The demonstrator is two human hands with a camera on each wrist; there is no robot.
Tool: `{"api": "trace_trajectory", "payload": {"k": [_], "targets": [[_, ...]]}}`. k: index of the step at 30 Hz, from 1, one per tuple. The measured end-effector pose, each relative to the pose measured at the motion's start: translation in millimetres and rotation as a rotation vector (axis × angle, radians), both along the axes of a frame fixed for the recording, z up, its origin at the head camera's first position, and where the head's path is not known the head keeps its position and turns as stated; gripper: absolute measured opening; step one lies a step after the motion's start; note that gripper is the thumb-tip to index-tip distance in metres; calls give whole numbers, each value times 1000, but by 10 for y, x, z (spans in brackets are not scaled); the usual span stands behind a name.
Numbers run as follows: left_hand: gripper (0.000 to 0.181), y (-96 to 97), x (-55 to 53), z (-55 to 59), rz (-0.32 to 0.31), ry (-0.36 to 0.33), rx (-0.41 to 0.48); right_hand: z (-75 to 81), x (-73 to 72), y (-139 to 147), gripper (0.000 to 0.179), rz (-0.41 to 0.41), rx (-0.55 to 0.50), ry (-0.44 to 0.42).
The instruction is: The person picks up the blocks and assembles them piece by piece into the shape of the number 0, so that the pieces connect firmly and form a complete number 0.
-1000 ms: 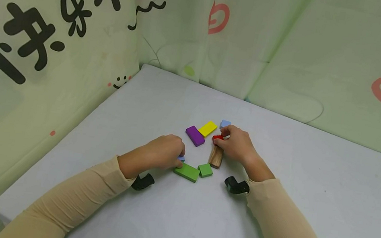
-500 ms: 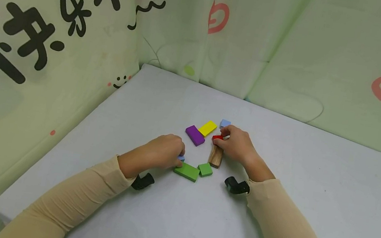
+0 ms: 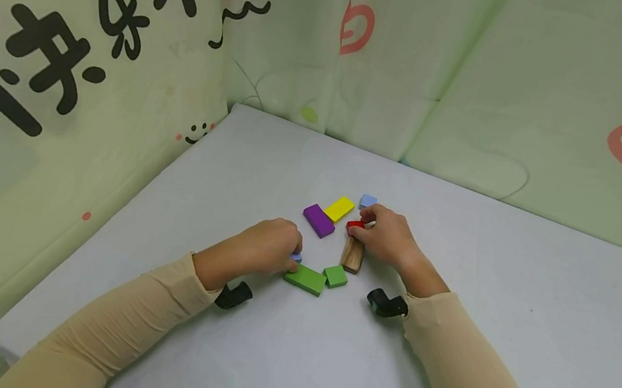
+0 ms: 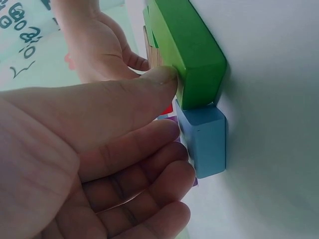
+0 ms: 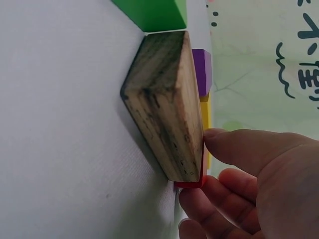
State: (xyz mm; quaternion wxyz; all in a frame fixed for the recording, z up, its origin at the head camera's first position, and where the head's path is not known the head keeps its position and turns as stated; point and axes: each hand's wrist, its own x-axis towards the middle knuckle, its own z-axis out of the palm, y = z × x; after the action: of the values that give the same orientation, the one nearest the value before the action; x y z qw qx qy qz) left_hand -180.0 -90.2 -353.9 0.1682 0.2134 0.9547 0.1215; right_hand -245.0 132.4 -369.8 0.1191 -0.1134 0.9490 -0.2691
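On a pale, finely woven counter (image 3: 264,360), the left hand (image 3: 264,245) has its fingers loosely curled, thumb on the smooth green rectangular block (image 3: 305,279) and fingertips at the blue block (image 4: 207,142) meeting its end; whether they grip, I cannot tell. The right hand (image 3: 391,235) pinches the red block (image 3: 354,226), thumb and fingers nearly together, at the far end of the streaky-grained wooden block (image 3: 353,255). A squarish green block (image 3: 336,276) sits between the 2 longer pieces. Beyond lie 3 flat-faced blocks: purple (image 3: 319,221) touching yellow (image 3: 340,209), and light blue (image 3: 368,201).
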Motion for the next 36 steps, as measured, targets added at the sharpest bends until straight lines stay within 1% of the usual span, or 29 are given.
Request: {"api": "trace_trajectory", "payload": {"k": [19, 30, 36], "targets": [[31, 6, 19, 25, -7, 10, 9, -16, 2, 22, 48, 9, -5, 0], [30, 5, 8, 5, -6, 14, 12, 76, 26, 103, 51, 6, -36, -8], [29, 3, 13, 13, -13, 18, 17, 112, 99, 120, 50, 30, -13, 19]]}}
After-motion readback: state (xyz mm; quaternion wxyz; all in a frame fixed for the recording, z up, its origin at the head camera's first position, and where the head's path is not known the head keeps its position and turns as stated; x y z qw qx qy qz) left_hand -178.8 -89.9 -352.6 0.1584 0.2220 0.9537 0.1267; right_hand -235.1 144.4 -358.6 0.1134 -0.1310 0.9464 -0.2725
